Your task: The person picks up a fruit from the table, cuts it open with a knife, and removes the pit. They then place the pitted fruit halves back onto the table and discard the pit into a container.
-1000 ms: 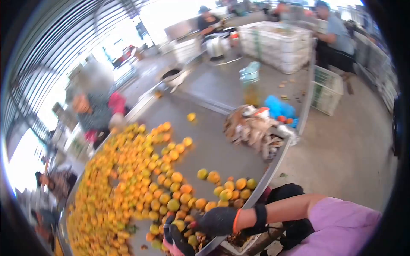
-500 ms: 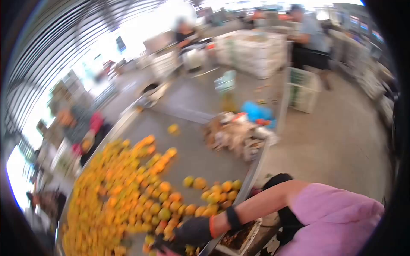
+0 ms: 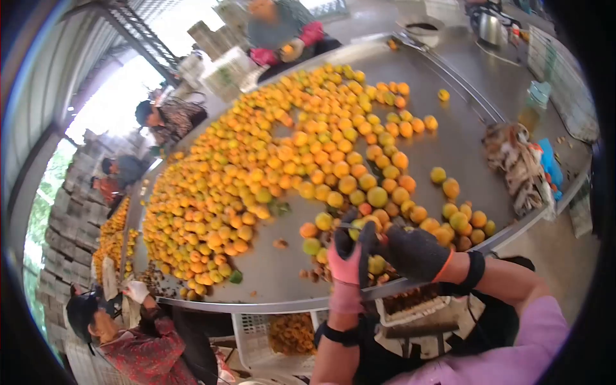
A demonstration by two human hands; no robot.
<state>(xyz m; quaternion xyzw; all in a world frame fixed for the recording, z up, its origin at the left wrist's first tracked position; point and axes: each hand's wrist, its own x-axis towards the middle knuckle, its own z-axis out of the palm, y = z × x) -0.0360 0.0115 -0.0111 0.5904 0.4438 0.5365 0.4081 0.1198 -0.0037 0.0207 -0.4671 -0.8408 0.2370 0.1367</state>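
Observation:
My left hand (image 3: 351, 251), in a pink and dark glove, is raised at the near edge of the metal table (image 3: 269, 282), its fingers curled around an orange fruit (image 3: 371, 222). Beside it on the right, my right hand (image 3: 414, 252) in a dark glove has its fingers closed and meets the left at the fruit. What lies inside the right fingers is too small to make out. A large spread of orange and greenish fruit (image 3: 256, 173) covers much of the table, with more fruit (image 3: 463, 221) to the right of my hands.
Below the table edge stand a white crate (image 3: 253, 340) with orange pieces and a tray (image 3: 410, 308) of dark scraps. A cloth (image 3: 513, 163), a blue bag (image 3: 550, 168) and a jar (image 3: 534, 106) lie at the right. Co-workers (image 3: 141, 340) are around the table; one wears pink gloves (image 3: 312, 32).
The view has swung left and down, showing more fruit and co-workers. Both my hands are now fully visible and together over the near edge; before, they were low and partly cut off.

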